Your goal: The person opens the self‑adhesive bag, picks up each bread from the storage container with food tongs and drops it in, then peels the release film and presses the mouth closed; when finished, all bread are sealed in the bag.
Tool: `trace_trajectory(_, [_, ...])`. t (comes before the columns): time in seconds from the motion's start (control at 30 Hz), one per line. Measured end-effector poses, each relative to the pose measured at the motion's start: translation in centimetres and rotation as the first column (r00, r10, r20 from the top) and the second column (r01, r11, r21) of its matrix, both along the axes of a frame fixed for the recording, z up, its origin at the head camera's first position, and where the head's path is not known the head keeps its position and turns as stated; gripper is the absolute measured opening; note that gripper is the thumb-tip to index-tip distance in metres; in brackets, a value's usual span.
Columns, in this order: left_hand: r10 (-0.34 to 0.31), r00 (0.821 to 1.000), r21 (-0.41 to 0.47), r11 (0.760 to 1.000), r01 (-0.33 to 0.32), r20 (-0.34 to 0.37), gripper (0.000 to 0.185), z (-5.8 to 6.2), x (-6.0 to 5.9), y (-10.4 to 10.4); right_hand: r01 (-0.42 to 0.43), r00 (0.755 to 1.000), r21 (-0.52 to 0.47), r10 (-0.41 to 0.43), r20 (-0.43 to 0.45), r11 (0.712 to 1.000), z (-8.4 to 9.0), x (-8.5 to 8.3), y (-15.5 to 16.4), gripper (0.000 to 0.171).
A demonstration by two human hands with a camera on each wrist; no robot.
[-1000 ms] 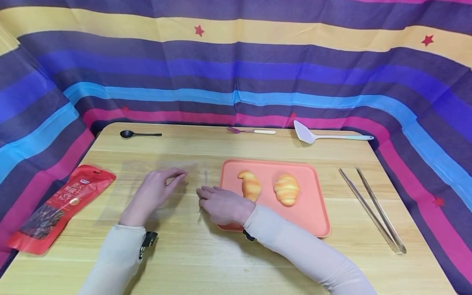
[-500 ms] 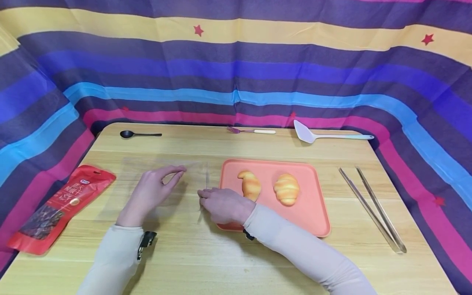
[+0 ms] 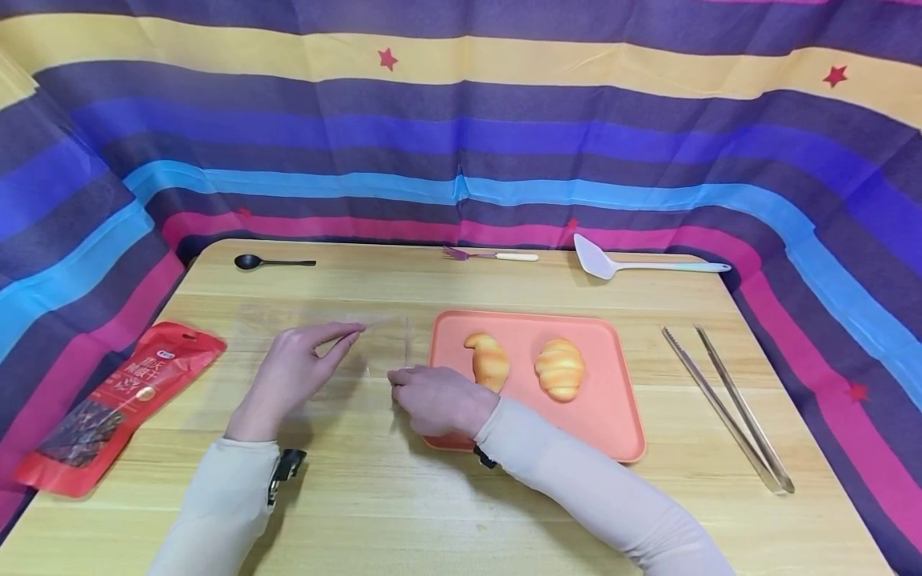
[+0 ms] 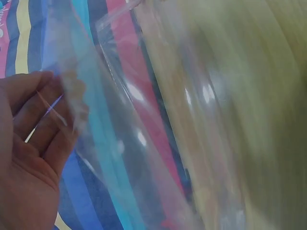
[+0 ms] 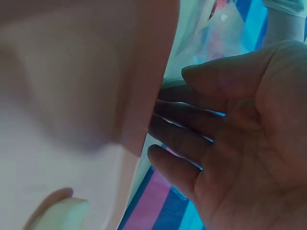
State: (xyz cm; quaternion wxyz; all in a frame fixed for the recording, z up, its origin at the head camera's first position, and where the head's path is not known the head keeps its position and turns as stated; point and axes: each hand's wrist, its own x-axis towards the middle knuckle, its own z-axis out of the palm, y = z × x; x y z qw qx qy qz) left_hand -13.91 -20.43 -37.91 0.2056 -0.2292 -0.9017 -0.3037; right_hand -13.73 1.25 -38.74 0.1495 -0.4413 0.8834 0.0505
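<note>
Though hardly moved since a second ago, now holds the clear plastic bag (image 3: 338, 352) a little higher off the table (image 3: 461, 512), just left of the orange tray (image 3: 612, 424), with the near-tray edge standing up more. Means a mouth being worked apart rather than a bag lying flat.

Left hand (image 3: 291, 376), farther from the tray: thumb and forefinger pinching the film. Right hand (image 3: 435, 400), over the tray's left rim: fingers curled at the bag's edge, seemingly pinching it too, though not plain in the wrist view.

In the tray: two croissants (image 3: 487, 362) (image 3: 559, 370), side by side, untouched. In the bag: nothing to be seen. Well left of the tray: a red snack pouch (image 3: 115, 400), sealed as far as can be told, dark contents behind its window.
</note>
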Motion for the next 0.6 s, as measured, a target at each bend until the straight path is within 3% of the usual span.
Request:
trace_trajectory(0.23, [-0.013,0.995,-0.018,1.0,0.011,-0.095,0.025,-0.4,-0.11,-0.17,-0.024,0.999,0.008,0.024,-0.02,1.0,0.19,-0.01,0.27,0.04])
trace_trajectory(0.6, [-0.008,0.999,-0.054,0.999,0.005,-0.04,0.02,-0.77,-0.18,0.05,-0.074,0.996,-0.005,0.073,-0.052,0.997,0.08,-0.15,0.44,0.037])
